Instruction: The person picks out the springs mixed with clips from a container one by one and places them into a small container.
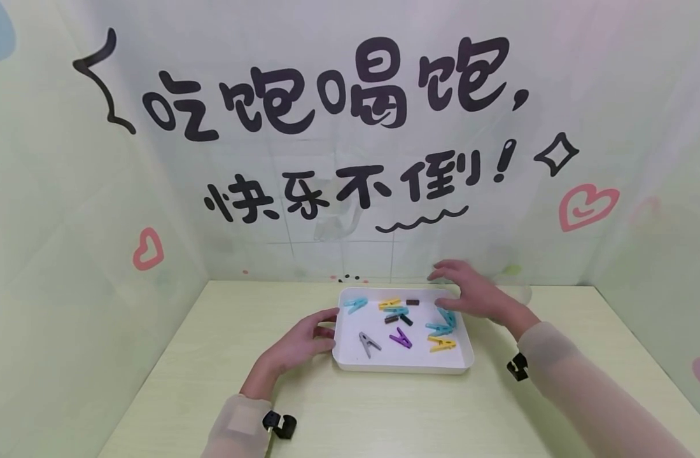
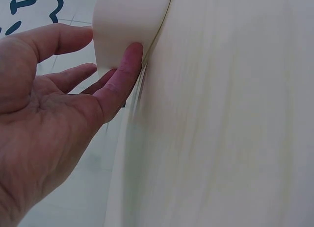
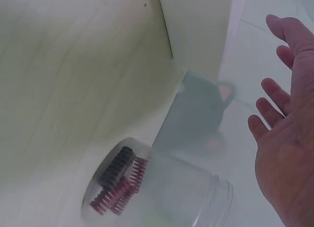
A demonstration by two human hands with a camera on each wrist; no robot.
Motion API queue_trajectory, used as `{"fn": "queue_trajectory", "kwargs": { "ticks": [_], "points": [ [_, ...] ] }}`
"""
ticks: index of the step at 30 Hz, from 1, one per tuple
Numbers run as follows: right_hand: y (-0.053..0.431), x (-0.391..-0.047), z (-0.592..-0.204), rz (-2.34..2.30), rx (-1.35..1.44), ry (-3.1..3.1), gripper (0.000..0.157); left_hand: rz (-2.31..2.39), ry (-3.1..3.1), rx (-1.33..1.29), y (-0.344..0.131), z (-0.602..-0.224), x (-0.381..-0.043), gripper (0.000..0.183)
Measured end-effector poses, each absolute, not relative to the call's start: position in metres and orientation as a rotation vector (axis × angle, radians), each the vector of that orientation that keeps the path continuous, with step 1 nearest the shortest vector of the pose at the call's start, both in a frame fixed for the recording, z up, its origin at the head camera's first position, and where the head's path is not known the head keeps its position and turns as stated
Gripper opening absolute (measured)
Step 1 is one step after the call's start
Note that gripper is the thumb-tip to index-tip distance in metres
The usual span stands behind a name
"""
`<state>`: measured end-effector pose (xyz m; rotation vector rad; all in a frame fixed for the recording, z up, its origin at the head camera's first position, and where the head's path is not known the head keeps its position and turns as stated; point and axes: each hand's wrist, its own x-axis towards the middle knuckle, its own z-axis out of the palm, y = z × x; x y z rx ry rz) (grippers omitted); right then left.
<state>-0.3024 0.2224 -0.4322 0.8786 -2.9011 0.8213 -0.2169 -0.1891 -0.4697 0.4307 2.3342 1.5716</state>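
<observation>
A white tray [image 1: 404,369] holds several clothespins: a grey one [image 1: 369,345], a purple one [image 1: 402,338], a yellow one [image 1: 443,344] at front right, a blue one [image 1: 356,305] at back left, and others. Small dark cylinders [image 1: 412,303] lie among them. My left hand [image 1: 298,343] is at the tray's left side, its fingertips against the outer wall; the left wrist view shows that wall [image 2: 130,21] close up. Over the back right corner hovers my right hand [image 1: 476,294], fingers spread and holding nothing. A clear jar [image 3: 171,188] with ridged dark and reddish pieces [image 3: 120,173] stands near it.
The pale wooden table [image 1: 350,413] meets a printed curtain [image 1: 270,254] at the back, with more curtain on both sides. In the head view the jar [image 1: 518,292] is partly behind the right wrist. Black clips [image 1: 280,424] sit on both sleeves.
</observation>
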Motion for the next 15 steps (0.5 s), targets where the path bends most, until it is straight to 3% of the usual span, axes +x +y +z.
{"fn": "queue_trajectory", "kwargs": {
  "ticks": [15],
  "points": [
    [0.198, -0.308, -0.444, 0.517, 1.068, -2.926, 0.041, 1.577, 2.323, 0.444, -0.19, -0.472, -0.218, 0.065]
  ]
}}
